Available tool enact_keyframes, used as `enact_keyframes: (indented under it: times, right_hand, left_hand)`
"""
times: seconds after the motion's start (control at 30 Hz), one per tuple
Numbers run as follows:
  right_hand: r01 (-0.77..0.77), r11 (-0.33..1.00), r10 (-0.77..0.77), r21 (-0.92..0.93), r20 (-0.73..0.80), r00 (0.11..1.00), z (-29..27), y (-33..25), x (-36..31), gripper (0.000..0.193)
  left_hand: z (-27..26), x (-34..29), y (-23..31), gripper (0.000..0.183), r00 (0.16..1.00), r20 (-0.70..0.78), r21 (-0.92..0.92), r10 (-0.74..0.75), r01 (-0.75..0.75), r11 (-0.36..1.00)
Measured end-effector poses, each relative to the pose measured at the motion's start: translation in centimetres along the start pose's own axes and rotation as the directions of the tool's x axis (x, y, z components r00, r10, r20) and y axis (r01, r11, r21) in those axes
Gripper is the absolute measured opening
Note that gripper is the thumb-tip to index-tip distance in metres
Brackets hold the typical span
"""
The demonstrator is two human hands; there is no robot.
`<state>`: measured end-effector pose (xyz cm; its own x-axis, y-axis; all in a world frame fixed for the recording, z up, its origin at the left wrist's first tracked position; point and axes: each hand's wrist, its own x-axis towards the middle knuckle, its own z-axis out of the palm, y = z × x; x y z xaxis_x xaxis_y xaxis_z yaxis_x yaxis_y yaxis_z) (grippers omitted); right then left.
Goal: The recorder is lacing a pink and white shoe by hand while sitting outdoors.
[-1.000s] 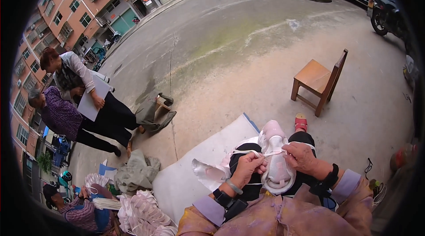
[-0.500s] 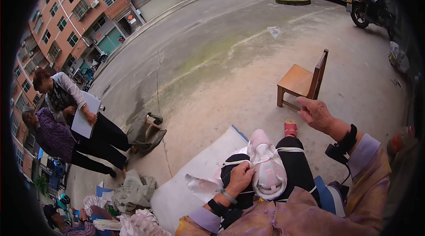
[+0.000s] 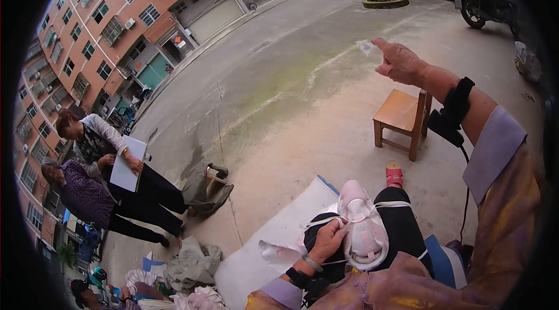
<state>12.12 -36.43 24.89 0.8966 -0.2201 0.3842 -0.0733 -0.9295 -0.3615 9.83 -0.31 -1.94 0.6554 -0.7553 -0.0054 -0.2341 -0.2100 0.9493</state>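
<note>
A pale pink and white sneaker (image 3: pixel 362 222) rests on my lap between my black-trousered knees, its toe pointing away. My left hand (image 3: pixel 328 241) is closed at the sneaker's left side, pinching a white shoelace (image 3: pixel 324 218) beside the tongue. My right hand (image 3: pixel 402 64) is raised far out to the upper right, above the wooden chair. Its index finger points left and its thumb is apart, while the other fingers look curled; whether they hold anything is hidden. A white lace (image 3: pixel 396 205) lies across my right knee.
A small wooden chair (image 3: pixel 398 109) stands ahead to the right. White sheeting (image 3: pixel 256 266) lies at my left, with a grey-green cloth heap (image 3: pixel 195 264) and pale shoes (image 3: pixel 201 300) beyond. Two people (image 3: pixel 93 176) stand at left, one holding a white board (image 3: pixel 129 163). A motorbike (image 3: pixel 474 10) is parked far right.
My right hand has risen up and away from the sneaker, past the chair. My left hand keeps its grip by the sneaker. The whole view has shifted slightly, and a scooter rider has moved left far off.
</note>
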Motion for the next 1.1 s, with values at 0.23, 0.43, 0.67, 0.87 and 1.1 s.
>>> enact_keyframes:
  times: [0.23, 0.43, 0.67, 0.87, 1.1]
  right_hand:
    - [0.367, 0.924, -0.348, 0.104, -0.164, 0.923, 1.6, -7.3, 0.8, 0.071]
    - [0.309, 0.949, -0.309, 0.061, -0.004, 0.951, 3.0, -5.0, -2.7, 0.074]
    - [0.037, 0.998, -0.039, -0.053, -0.039, 0.998, -1.6, 4.6, -6.2, 0.065]
    - [-0.531, 0.846, 0.436, 0.055, -0.645, 0.628, -20.2, 17.1, -22.0, 0.062]
    - [-0.786, 0.616, 0.435, 0.042, -0.851, 0.295, -31.4, 16.6, -40.2, 0.065]
  left_hand:
    - [0.0, -0.7, 0.3, 0.009, 0.997, -0.025, 0.064, -0.069, 0.071, 0.995]
    - [0.3, 0.4, 0.0, 0.009, 1.000, 0.023, 0.050, 0.018, -0.019, 0.999]
    - [-1.7, -0.3, -3.0, 0.012, 0.997, -0.017, -0.055, -0.074, 0.073, 0.996]
    - [-0.4, 0.5, -1.6, 0.011, 0.994, -0.011, 0.030, 0.105, -0.105, 0.994]
    - [-0.5, -0.8, -0.3, 0.008, 1.000, -0.004, -0.074, 0.008, -0.008, 0.997]
